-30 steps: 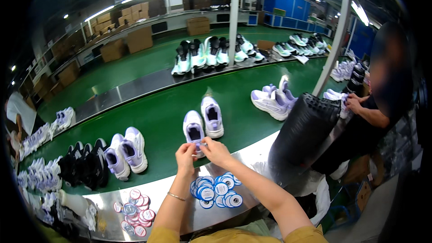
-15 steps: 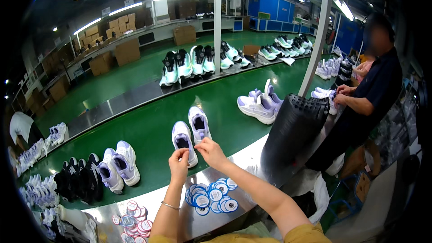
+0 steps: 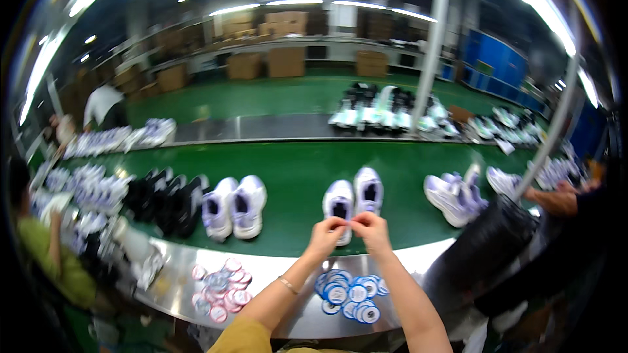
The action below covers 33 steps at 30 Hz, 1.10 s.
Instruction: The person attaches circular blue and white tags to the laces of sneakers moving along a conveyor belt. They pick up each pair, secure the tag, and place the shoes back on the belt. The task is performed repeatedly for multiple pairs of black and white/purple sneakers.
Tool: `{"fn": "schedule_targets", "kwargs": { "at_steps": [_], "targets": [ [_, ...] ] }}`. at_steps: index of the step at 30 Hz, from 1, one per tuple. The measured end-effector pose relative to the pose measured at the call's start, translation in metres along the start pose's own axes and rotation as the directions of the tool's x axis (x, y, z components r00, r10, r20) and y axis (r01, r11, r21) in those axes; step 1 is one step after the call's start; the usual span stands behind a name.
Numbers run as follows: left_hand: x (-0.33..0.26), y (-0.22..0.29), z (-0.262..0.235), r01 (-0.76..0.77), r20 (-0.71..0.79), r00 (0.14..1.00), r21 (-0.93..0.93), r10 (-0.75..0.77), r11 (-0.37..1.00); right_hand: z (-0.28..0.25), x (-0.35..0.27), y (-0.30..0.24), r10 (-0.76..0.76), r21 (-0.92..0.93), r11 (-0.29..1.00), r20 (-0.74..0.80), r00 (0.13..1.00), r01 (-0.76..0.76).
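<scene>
My left hand (image 3: 326, 235) and my right hand (image 3: 371, 230) meet in front of me, thumb and fingers pinched together on both. Whatever sits between the fingertips is too small to make out. Just beyond the fingers stands a pair of white and lavender sneakers, a left shoe (image 3: 338, 197) and a right shoe (image 3: 368, 189), toes pointing away. My left hand hides part of the left shoe's heel. On the metal ledge below my wrists lies a heap of round blue-rimmed tags (image 3: 337, 294). Left of my left forearm are round red-rimmed tags (image 3: 219, 289).
The green belt (image 3: 294, 163) carries another lavender pair (image 3: 248, 206), black sneakers (image 3: 173, 202) and, to the right, more lavender shoes (image 3: 451, 199). A black padded roll (image 3: 484, 242) and a post (image 3: 549, 124) stand at right. Co-workers are at both sides.
My view has swung left and levelled, so the scene sits further right. My fingertips, slightly apart before, now touch each other. The sneaker pair still stands in front of them.
</scene>
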<state>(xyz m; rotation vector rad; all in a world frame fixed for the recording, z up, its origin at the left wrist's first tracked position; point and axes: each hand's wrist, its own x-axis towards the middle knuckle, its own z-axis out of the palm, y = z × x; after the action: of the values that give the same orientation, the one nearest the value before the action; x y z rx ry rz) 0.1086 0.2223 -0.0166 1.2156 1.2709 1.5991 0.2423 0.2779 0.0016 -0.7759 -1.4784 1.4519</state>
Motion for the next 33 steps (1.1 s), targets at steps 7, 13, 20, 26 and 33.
{"fn": "schedule_targets", "kwargs": {
  "at_steps": [7, 13, 20, 26, 33],
  "targets": [
    [0.005, -0.005, 0.002, -0.006, 0.075, 0.997, -0.074, 0.012, 0.997, -0.009, 0.002, -0.003, 0.042, -0.002, 0.999, 0.035, 0.999, -0.042],
    [0.003, -0.004, -0.009, -0.008, 0.115, 0.993, -0.123, 0.022, 0.992, 0.000, 0.002, -0.004, 0.095, 0.039, 0.994, 0.142, 0.985, -0.101],
    [0.002, -0.004, -0.010, 0.018, 0.167, 0.986, -0.152, 0.008, 0.988, 0.001, -0.003, -0.011, 0.121, -0.036, 0.992, 0.174, 0.977, -0.117],
    [0.001, 0.004, -0.012, 0.012, 0.132, 0.991, -0.135, 0.006, 0.991, 0.007, -0.011, -0.023, 0.084, -0.080, 0.994, 0.174, 0.981, -0.071],
    [0.003, -0.001, -0.011, 0.017, 0.163, 0.987, -0.168, 0.010, 0.986, 0.005, -0.008, -0.014, 0.048, -0.122, 0.992, 0.134, 0.990, -0.032]
  ]
}}
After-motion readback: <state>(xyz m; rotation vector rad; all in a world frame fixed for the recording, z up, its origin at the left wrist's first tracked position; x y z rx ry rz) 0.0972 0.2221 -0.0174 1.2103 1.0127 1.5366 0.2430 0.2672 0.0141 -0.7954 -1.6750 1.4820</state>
